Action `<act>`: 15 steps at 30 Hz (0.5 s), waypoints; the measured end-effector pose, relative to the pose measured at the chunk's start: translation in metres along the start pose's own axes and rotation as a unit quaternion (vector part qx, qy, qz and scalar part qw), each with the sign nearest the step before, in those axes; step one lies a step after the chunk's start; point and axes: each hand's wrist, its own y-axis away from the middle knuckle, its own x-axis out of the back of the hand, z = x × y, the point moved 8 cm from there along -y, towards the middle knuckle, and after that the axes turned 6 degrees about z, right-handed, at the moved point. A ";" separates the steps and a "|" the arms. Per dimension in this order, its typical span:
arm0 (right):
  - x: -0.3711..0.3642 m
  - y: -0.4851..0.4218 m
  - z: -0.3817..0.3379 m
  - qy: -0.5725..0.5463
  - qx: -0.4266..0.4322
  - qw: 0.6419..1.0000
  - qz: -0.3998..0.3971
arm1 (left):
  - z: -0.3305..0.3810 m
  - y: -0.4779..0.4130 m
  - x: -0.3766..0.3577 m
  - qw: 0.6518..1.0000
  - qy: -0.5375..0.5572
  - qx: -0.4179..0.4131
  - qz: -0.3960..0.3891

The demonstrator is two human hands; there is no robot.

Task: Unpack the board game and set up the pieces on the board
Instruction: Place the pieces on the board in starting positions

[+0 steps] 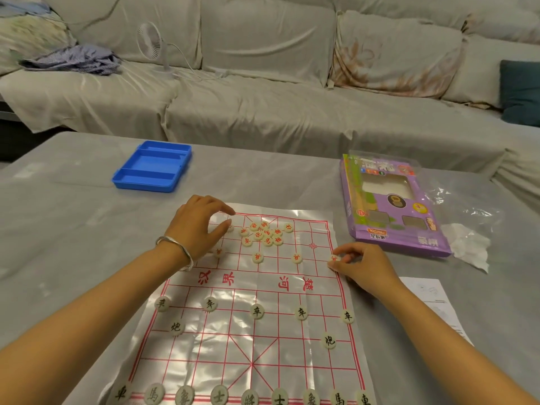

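A shiny plastic Chinese chess board (248, 340) with red lines lies on the grey table. Black-lettered round pieces (257, 311) stand in rows on its near half. Several red-lettered pieces (264, 233) lie in a loose heap at the far middle, and two red soldiers (257, 257) stand on the far soldier row. My right hand (361, 266) pinches one red piece (334, 258) at the board's right edge. My left hand (198, 226), a silver bangle on its wrist, hovers over the far left corner with curled fingers; a red piece (218, 252) shows just under its palm.
An open blue plastic tray (153, 166) sits at the far left of the table. The purple game box (391, 206) and crumpled clear wrap (470, 238) lie at the right, with a paper leaflet (432, 299) nearer. A grey covered sofa with a small fan (152, 42) stands behind.
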 end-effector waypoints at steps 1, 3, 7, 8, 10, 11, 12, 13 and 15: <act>0.002 0.000 -0.003 0.002 0.003 1.000 0.006 | -0.004 -0.001 0.002 1.000 -0.002 0.003 -0.002; 0.010 0.000 -0.017 -0.002 0.024 0.999 0.032 | -0.011 -0.003 0.007 1.000 -0.004 0.012 -0.007; 0.014 -0.004 -0.060 -0.024 0.094 0.994 0.049 | -0.024 -0.010 0.012 0.999 -0.008 0.022 -0.025; 0.008 -0.007 -0.068 -0.018 0.107 0.993 0.040 | -0.026 -0.011 0.011 0.999 -0.007 0.018 -0.037; -0.010 -0.013 -0.077 0.000 0.121 0.993 0.003 | -0.028 -0.010 0.004 0.997 0.003 0.004 -0.079; -0.021 -0.015 -0.078 0.007 0.122 0.992 -0.023 | -0.027 -0.008 -0.001 0.994 0.013 -0.007 -0.107; -0.033 -0.016 -0.079 0.011 0.127 0.990 -0.053 | -0.025 -0.005 -0.007 0.990 0.023 -0.019 -0.137; -0.043 -0.017 -0.079 0.021 0.138 0.987 -0.083 | -0.024 -0.001 -0.012 0.986 0.030 -0.028 -0.164; -0.062 -0.015 -0.081 0.079 0.176 0.973 -0.129 | -0.020 0.006 -0.024 0.977 0.023 -0.047 -0.209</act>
